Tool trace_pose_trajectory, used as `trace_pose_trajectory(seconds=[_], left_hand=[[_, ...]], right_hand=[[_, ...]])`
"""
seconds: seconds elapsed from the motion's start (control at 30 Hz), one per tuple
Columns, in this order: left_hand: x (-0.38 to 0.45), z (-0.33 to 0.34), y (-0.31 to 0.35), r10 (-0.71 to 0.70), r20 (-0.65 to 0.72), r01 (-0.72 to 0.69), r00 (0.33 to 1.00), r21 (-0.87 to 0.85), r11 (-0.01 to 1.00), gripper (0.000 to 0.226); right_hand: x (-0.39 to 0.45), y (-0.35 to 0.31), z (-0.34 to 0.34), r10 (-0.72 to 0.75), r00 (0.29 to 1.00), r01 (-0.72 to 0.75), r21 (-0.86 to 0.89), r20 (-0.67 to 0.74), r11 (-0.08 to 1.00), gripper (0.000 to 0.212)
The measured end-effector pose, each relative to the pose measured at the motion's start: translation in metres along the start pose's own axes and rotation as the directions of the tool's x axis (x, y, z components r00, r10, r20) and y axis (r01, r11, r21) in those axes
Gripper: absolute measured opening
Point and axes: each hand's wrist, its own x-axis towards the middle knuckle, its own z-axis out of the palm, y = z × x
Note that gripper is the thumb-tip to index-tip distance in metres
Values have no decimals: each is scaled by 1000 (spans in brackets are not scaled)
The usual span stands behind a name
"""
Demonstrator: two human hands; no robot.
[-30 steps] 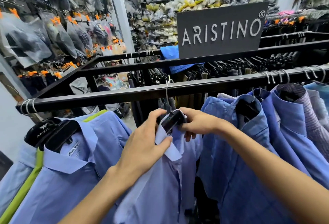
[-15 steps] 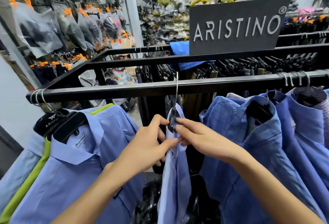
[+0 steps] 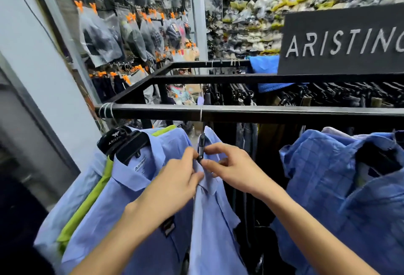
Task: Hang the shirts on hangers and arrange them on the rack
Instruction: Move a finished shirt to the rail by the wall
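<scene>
A light blue shirt (image 3: pixel 215 220) hangs edge-on from a black hanger (image 3: pixel 201 146) whose metal hook sits over the black rack rail (image 3: pixel 284 112). My left hand (image 3: pixel 175 184) pinches the shirt's collar from the left. My right hand (image 3: pixel 232 170) pinches the collar at the hanger's neck from the right. To the left hang a blue shirt (image 3: pixel 131 198) on a black branded hanger, a green shirt (image 3: pixel 87 207) and a pale blue one. To the right hangs a checked blue shirt (image 3: pixel 341 187).
A dark brand sign (image 3: pixel 343 38) stands on the rack's middle rail at the right. Dark trousers (image 3: pixel 328 97) hang on the inner rails. Bagged clothes with orange clips (image 3: pixel 122 41) cover the left wall. A white wall (image 3: pixel 32 73) is close on the left.
The view has shifted left and nearer. The shirt has turned edge-on and now hangs from the rail. Both hands have moved from the hanger's shoulders to the collar front.
</scene>
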Motion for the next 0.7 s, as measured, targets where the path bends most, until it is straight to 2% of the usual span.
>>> trace_pose_trajectory(seconds=[0.3,0.43,0.7], left_hand=[[-27,-31,-39,-89,-99,93,991,35,995,36],[-42,-39,-53,-110,-140,118,984,51,992,47],[-62,-52,-83,-154,-214,173,965,70,982,27]], right_hand=[[37,-25,54,-43,992,34,72,116,997,11],[46,-35,70,-49,988,42,52,149,998,20],[62,-53,103,-79,984,84,-27,159,996,27]])
